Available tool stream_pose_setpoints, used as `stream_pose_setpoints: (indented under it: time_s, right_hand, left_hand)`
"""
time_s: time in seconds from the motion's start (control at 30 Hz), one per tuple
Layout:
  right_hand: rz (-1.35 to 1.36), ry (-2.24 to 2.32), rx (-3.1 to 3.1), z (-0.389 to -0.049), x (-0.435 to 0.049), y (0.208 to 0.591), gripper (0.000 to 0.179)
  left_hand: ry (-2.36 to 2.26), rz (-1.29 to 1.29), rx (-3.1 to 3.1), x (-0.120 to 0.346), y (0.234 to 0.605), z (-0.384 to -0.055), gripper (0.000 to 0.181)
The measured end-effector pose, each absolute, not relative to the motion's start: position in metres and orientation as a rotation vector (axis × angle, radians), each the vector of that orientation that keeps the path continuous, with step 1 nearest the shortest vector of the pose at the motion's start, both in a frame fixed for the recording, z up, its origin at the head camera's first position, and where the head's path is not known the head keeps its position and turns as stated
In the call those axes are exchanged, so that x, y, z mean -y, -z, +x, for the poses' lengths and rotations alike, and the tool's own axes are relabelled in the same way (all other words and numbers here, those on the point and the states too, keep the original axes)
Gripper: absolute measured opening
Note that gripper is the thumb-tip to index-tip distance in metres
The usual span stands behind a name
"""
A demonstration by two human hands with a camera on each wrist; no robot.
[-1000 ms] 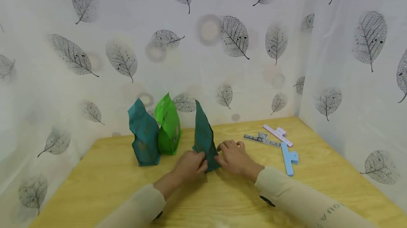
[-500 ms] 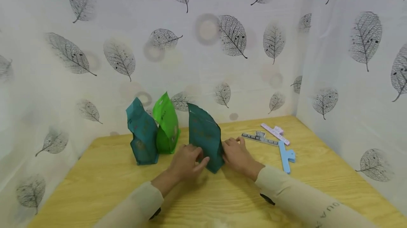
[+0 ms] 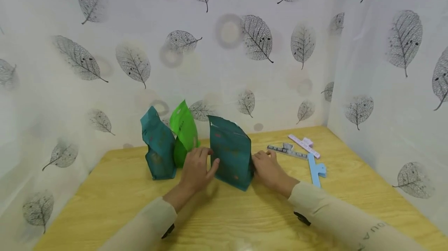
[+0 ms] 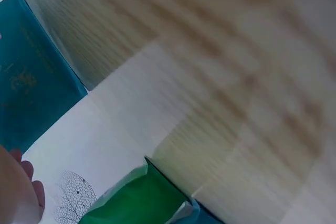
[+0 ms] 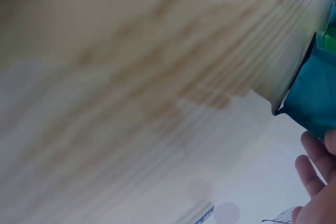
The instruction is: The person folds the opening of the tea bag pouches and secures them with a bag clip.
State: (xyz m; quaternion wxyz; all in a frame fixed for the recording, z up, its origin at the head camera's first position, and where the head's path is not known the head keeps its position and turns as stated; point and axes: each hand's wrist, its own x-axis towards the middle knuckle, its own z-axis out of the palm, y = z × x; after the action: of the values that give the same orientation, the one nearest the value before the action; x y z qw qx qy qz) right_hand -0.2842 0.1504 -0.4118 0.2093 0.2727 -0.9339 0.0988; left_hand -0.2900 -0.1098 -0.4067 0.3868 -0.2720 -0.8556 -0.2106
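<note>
At the frame's centre, the dark teal bag (image 3: 231, 155) stands on the desk (image 3: 213, 223) between the left hand (image 3: 195, 170), thumb and fingers apart, and the right hand (image 3: 270, 170), its grip unclear, so an uneven push could topple it.

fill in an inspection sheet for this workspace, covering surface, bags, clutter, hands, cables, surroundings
Surface: wood-grain table, light yellow in the head view.
Job's things: dark teal printed bag standing upright between the hands.
Clutter: creased teal bag and bright green bag standing on the left; piano-key clip, lilac clip and light blue clip lying on the right.
Hands: left hand at the upright bag's left side, thumb spread from the fingers, contact unclear; right hand touching its right edge, pinch unclear.
Cables: nothing seen.
Surroundings: white backdrop with leaf prints, behind and at both sides.
</note>
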Motion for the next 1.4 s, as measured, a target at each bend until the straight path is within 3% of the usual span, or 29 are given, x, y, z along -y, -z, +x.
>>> stream_pose_setpoints:
  time_s: [0.17,0.33,0.53,0.7,1.07,1.3,1.4]
  right_hand:
    - [0.774,-0.367,2.57,-0.286,-0.162,0.413,0.013]
    - [0.827,-0.46,2.545,-0.287,-0.175,0.415,0.015]
    - [0.917,-0.607,2.559,-0.286,-0.189,0.417,0.03]
    - [0.951,-0.636,2.561,-0.285,-0.193,0.42,0.032]
    - [0.888,-0.277,2.558,-0.279,-0.195,0.415,0.033]
    - [0.947,-0.373,2.521,-0.284,-0.2,0.382,0.006]
    - [0.937,-0.493,2.473,-0.284,-0.201,0.367,0.006]
  left_hand:
    - [0.711,-0.59,2.243,0.102,0.402,-0.281,0.031]
    - [0.583,-0.554,2.318,0.097,0.401,-0.274,0.046]
    - [0.552,-0.811,2.403,0.105,0.407,-0.279,0.055]
    - [0.682,-1.051,2.4,0.106,0.415,-0.275,0.051]
    - [0.62,-1.079,2.319,0.108,0.414,-0.272,0.05]
    - [0.697,-1.111,2.277,0.116,0.411,-0.276,0.042]
    - [0.741,-1.119,2.248,0.117,0.411,-0.277,0.039]
